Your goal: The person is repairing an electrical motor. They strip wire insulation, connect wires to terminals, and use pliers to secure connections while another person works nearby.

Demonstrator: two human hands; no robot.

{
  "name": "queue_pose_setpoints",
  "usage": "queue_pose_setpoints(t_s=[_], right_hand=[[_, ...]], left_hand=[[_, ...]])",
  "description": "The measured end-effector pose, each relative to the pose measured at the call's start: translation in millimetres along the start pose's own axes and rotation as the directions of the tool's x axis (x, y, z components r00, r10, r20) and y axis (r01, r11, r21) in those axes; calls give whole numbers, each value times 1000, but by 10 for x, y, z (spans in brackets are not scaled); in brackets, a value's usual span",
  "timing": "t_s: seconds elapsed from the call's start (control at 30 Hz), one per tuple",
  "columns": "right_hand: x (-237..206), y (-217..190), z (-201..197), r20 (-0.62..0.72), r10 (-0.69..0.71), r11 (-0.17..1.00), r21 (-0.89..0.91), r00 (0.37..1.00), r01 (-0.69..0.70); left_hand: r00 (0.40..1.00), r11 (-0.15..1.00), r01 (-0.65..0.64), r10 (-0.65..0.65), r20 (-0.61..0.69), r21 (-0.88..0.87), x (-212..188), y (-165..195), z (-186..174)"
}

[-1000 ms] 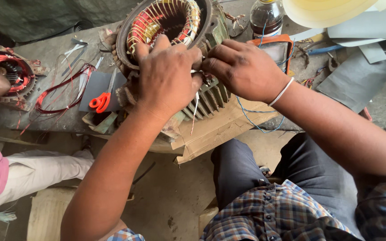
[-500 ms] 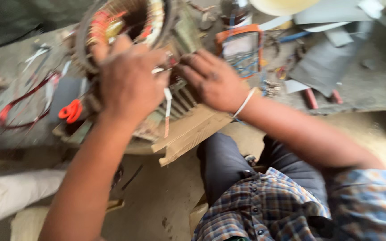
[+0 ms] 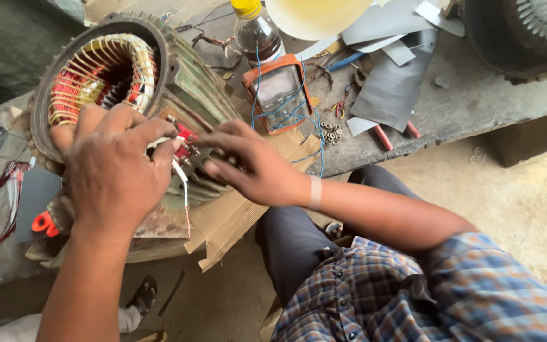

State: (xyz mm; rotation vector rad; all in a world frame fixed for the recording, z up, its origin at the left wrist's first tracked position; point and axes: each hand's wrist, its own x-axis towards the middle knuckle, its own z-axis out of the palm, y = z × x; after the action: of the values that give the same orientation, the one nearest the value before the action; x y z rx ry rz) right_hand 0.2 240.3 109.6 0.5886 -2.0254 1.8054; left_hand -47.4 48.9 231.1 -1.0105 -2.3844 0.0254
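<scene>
- Left hand point(image 3: 118, 174) lies on the side of the big rusty green-grey electric motor stator point(image 3: 178, 95), fingers pinched narrow on thin white sleeved leads point(image 3: 178, 172).
- Right hand point(image 3: 257, 168), fingers half curled and loosely spread, touches the stator's finned side at the small red terminal piece point(image 3: 183, 136); cannot tell if it grips anything.
- Stator lies on its side on flattened brown cardboard point(image 3: 235, 218) on the grey workbench point(image 3: 470, 104), long axis up-left, open copper-wound end facing up-left.
- Farther back: orange-cased multimeter point(image 3: 278, 92), then a dark plastic bottle with yellow cap point(image 3: 256, 31).

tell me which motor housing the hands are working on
The green rusty stator at left, windings showing, with left hand and right hand on its side. The dark housing at top right sits untouched.
</scene>
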Motion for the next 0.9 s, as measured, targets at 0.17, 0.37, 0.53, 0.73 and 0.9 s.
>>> queue_pose_setpoints(t_s=[0.17, 0.37, 0.53, 0.73, 0.9], right_hand=[[-626, 248, -1039, -21, 66, 568, -821, 998, -55], [-907, 783, -1814, -41, 314, 168, -981, 949, -98], [-832, 955, -2109, 52, 246, 99, -995, 968, 29], [-651, 1091, -2444, -18, -25, 84, -996, 1000, -15], [-523, 1213, -2549, -106, -117, 60, -993, 987, -100]], left_hand=[[1000, 1000, 8, -8, -2, -6, 13, 117, -101], [992, 997, -38, 30, -123, -68, -123, 232, -277], [988, 998, -19, 9, -154, -63, -425, 377, -431], [978, 994, -8, -14, -209, -106, -1169, 229, -269], [995, 987, 95, -98, -14, -128, -1965, -171, -24]])
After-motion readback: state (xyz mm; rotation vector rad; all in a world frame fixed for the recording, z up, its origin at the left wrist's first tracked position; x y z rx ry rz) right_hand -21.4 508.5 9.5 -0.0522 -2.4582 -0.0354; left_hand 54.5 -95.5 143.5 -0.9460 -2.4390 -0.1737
